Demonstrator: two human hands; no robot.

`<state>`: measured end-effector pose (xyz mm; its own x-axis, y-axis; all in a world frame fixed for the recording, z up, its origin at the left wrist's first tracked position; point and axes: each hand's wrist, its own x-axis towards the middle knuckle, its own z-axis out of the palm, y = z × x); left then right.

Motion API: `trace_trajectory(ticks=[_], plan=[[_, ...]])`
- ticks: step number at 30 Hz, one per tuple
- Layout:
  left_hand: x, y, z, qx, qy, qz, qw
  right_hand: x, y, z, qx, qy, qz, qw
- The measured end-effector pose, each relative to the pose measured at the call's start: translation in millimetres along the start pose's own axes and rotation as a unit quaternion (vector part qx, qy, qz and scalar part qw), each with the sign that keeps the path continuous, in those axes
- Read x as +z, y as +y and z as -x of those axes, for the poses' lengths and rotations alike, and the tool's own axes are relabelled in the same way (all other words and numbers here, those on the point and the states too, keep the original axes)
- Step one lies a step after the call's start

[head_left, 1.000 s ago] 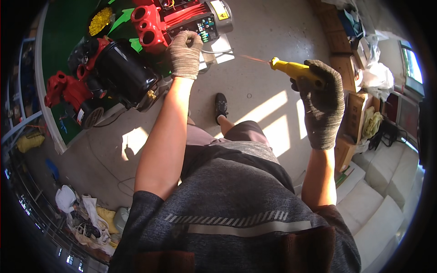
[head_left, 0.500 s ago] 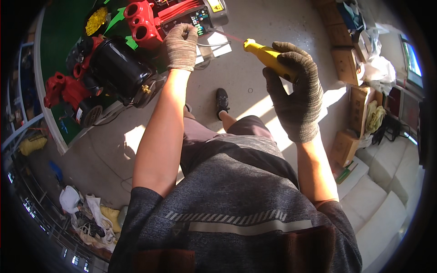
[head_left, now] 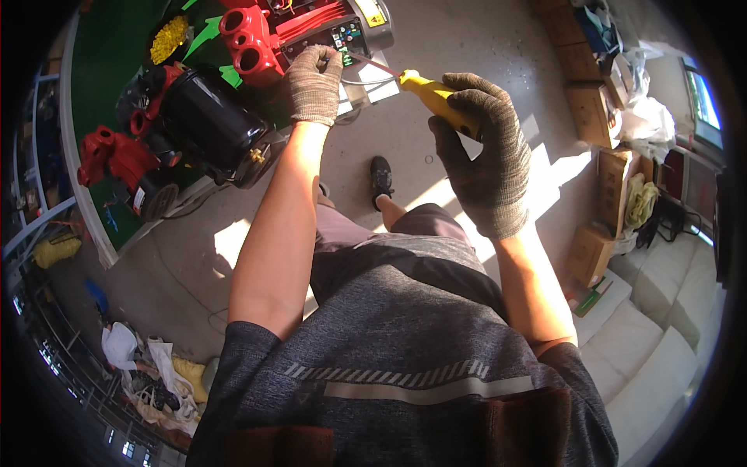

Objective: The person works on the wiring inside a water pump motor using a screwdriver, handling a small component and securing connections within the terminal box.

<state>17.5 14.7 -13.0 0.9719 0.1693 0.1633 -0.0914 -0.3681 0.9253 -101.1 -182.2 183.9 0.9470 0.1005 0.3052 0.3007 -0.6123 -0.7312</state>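
My right hand, in a brown knitted glove, is closed round the yellow handle of a screwdriver. Its thin shaft points left, and the tip appears to be at the green terminals on a circuit board. That board sits in the open side of a red and dark grey motor pump. My left hand, gloved as well, has its fingertips pinched together at the board's near edge. Whatever they hold is hidden. A grey cable curves out beside the left hand, below the board.
On the green bench stand a black tank, another red pump and a dark bowl of yellow parts. Cardboard boxes line the right side. Bags and cloths lie on the floor at lower left.
My right hand has moved left with the screwdriver, bringing its shaft further over the circuit board. My left hand keeps its pinch at the board, and the view has shifted slightly.
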Motion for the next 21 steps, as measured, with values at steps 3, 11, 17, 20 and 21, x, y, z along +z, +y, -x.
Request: trace_trajectory(ticks=[3,11,17,20,21], plan=[[0.3,0.8,-0.9,-0.003,0.003,0.001,1.0,1.1,0.4,1.3,-0.005,-0.004,0.006,1.0],[0.5,-0.4,-1.3,0.004,0.007,-0.01,1.0,5.1,-3.0,4.5,0.006,-0.013,0.008,1.0],[-0.2,5.6,-1.3,-0.016,0.004,-0.013,1.0,7.4,-4.6,5.6,-0.033,-0.026,0.027,0.999],[0.4,6.2,-1.9,-0.036,-0.006,-0.011,0.999,6.9,-6.6,5.5,-0.042,-0.031,0.035,0.998],[0.0,5.0,-2.4,-0.029,-0.005,-0.008,1.0,7.1,-7.0,5.6,-0.043,-0.03,0.035,0.998]])
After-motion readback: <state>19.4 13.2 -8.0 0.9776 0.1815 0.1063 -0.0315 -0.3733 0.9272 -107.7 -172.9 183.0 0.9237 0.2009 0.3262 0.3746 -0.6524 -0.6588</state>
